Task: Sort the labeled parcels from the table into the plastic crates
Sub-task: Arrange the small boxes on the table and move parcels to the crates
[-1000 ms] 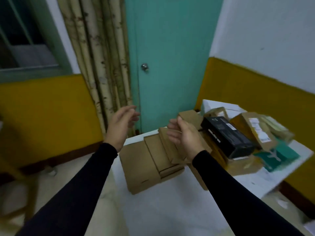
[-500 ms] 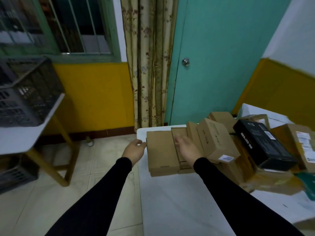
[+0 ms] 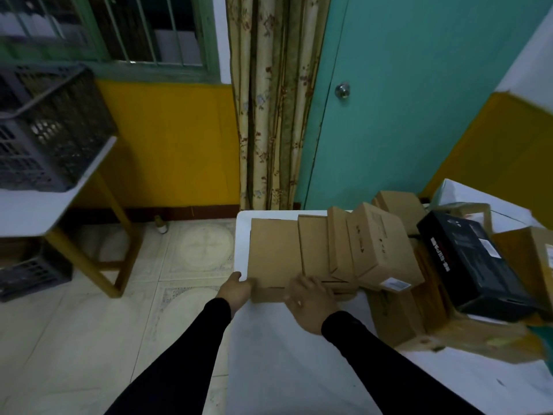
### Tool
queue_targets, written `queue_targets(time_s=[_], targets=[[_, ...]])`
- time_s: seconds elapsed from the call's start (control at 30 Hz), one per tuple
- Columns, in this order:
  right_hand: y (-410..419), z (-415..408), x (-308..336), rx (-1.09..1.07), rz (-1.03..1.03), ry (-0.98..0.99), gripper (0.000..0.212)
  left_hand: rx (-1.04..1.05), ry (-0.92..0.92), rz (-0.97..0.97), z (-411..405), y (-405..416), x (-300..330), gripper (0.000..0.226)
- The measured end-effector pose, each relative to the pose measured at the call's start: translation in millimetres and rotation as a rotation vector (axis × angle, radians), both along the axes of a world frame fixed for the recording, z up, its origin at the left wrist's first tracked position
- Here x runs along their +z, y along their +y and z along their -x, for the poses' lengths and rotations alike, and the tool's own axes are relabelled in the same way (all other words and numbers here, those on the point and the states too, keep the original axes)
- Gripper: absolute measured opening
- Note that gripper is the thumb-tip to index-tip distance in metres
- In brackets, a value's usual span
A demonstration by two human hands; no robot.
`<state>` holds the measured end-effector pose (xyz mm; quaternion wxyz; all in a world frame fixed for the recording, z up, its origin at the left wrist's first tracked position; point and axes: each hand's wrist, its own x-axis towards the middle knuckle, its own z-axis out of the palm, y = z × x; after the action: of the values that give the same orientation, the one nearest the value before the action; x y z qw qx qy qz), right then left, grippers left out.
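Both hands at the near edge of a flat cardboard parcel on the white surface.

The left hand (image 3: 236, 290) touches the near left corner of the flat parcel (image 3: 273, 253); the right hand (image 3: 311, 298) lies over its near edge. Beside it more brown parcels (image 3: 380, 250) lean in a row against a black box (image 3: 472, 265). A dark plastic crate (image 3: 45, 130) stands on another surface at left.

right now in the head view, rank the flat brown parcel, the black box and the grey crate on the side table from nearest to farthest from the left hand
1. flat brown parcel: the left hand is at its near left corner.
2. grey crate: far left, on the side table.
3. black box: far right, atop the pile.
The crate and the box are close to call.
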<state>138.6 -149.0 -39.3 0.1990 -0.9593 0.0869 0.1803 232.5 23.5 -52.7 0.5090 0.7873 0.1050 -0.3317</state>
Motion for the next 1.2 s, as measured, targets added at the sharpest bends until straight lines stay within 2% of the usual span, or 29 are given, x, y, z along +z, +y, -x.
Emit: queue_targets(time_s=[0.1, 0.27, 0.37, 0.5, 0.63, 0.73, 0.8, 0.93, 1.03, 1.2], targets=[[-9.8, 2.4, -11.6, 0.059, 0.020, -0.008, 0.057, 0.080, 0.061, 0.068, 6.1, -11.6, -1.0, 0.057], [-17.8, 0.7, -7.3, 0.075, -0.057, -0.123, 0.062, 0.234, -0.006, 0.097, 9.1, -18.6, 15.7, 0.049], [-21.6, -0.5, 11.0, 0.049, -0.121, -0.182, 0.050, 0.159, -0.003, 0.153, 5.6, -19.6, 52.5, 0.049], [-31.1, -8.9, 50.8, -0.022, -0.176, -0.423, 0.046, 0.061, -0.057, 0.175, 0.3, -19.6, 114.9, 0.033], [-39.2, -15.8, 96.6, -0.127, -0.398, -0.605, 0.041, 0.052, -0.119, 0.222, -7.6, -8.4, 160.6, 0.043], [-40.9, -24.2, 116.6, -0.356, -0.610, -0.711, 0.027, -0.002, -0.326, 0.065, -11.7, -1.1, 177.4, 0.052], [-41.6, -30.4, 120.2, -0.524, -0.786, -0.756, 0.021, -0.045, -0.401, -0.012, -7.2, 5.1, 177.7, 0.055], [-43.8, -37.1, 125.6, -0.739, -0.941, -0.733, 0.026, -0.132, -0.283, 0.064, 4.9, 15.5, 168.1, 0.046], [-43.5, -41.0, 127.8, -0.820, -1.035, -0.716, 0.029, -0.197, -0.173, 0.182, 10.0, 15.6, 161.6, 0.041], [-40.9, -38.1, 127.6, -0.829, -1.099, -0.738, 0.029, -0.272, -0.096, 0.376, 7.9, 29.7, 169.9, 0.070]])
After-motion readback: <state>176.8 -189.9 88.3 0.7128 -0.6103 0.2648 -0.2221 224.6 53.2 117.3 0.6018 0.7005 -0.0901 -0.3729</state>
